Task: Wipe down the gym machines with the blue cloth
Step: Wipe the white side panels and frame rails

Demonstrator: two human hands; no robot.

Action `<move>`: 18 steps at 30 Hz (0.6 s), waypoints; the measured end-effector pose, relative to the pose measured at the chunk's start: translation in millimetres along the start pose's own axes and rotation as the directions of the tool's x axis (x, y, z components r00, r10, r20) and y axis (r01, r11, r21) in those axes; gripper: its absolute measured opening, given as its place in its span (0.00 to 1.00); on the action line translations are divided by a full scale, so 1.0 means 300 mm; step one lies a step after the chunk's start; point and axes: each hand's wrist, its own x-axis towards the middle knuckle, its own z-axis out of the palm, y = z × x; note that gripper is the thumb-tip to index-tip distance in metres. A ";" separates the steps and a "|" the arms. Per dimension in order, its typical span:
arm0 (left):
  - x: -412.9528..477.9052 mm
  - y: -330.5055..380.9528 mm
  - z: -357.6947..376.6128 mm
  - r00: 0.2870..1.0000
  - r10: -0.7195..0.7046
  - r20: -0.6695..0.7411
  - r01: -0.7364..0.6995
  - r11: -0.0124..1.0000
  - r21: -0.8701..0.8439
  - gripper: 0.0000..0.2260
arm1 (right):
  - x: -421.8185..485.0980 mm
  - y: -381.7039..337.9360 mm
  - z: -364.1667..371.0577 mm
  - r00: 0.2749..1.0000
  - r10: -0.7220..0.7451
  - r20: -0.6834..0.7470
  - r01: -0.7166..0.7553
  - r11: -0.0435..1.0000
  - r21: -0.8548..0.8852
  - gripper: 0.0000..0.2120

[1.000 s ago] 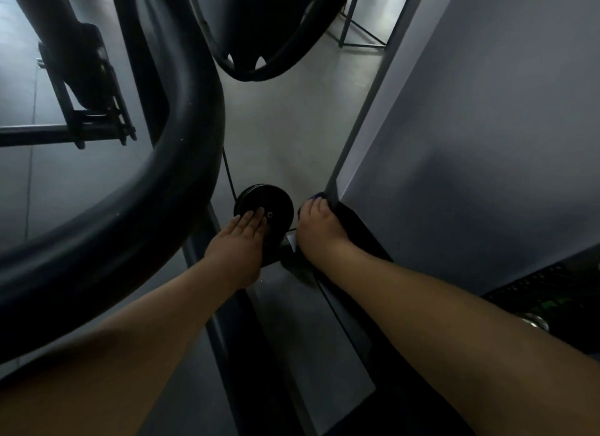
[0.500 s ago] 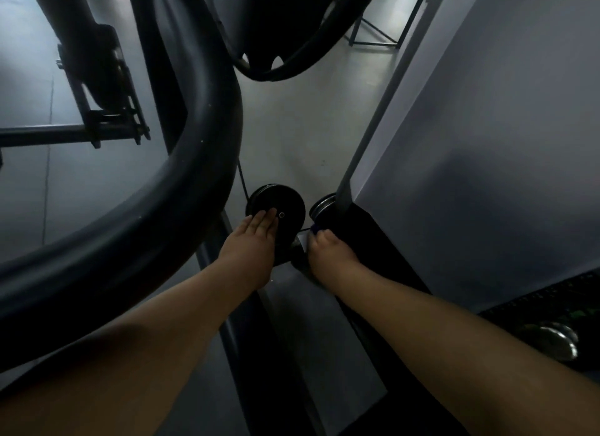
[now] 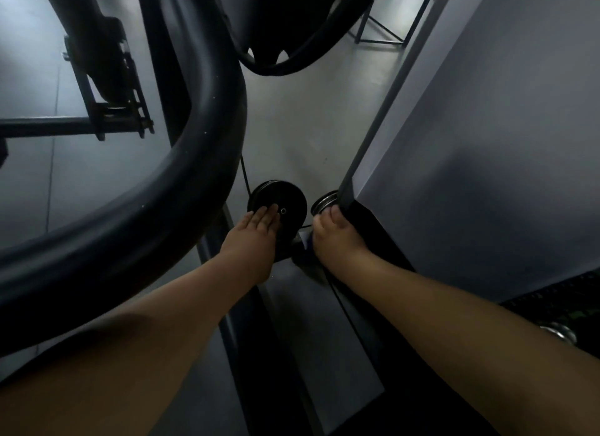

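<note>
— Right hand (image 3: 337, 237) has slid up since half a second ago; its fingertips now reach the corner of the grey panel (image 3: 487, 143), just beside the metal pulley (image 3: 324, 201).
— And the cloth (image 3: 307, 241)?
— It is under that hand. Only a bluish sliver shows by the thumb (the rest is hidden), and I cannot tell whether the fingers grip it or merely press it.
— Left hand (image 3: 256, 234)?
— Unmoved. It lies flat on the black pulley (image 3: 285, 197), fingers straight and together, tips near the hub.
— Around them?
— A thick black tube (image 3: 194, 176) curves across above the left forearm, and a thin cable (image 3: 244, 174) rises from the black pulley.
</note>
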 end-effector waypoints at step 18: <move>-0.057 0.128 -0.226 0.999 -0.025 -0.045 0.019 0.991 -0.129 0.36 | -0.307 0.084 -0.153 0.994 0.110 0.014 -0.104 0.882 0.460 0.20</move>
